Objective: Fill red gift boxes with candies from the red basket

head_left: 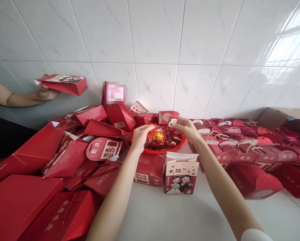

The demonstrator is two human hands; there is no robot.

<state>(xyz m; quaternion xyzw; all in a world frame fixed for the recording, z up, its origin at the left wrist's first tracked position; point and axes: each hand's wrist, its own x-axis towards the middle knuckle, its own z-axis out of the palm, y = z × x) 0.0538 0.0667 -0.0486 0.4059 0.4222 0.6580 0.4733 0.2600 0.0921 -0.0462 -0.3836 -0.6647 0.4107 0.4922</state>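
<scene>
Red packet [158,136] at the frame's centre is pinched by the left hand [139,138], its arm stretched upward; the right hand [187,129] pinches a small wrapped piece [173,123]. The packet is shiny, with golden characters. Beneath is a red basin [153,151]; nearer, an upright box [181,177] stands before it.

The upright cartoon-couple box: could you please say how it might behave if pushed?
The box probably won't roll, given its flat sides. Its thin flaps might bend. Apparently card, it may be light; contents are hidden.
</scene>
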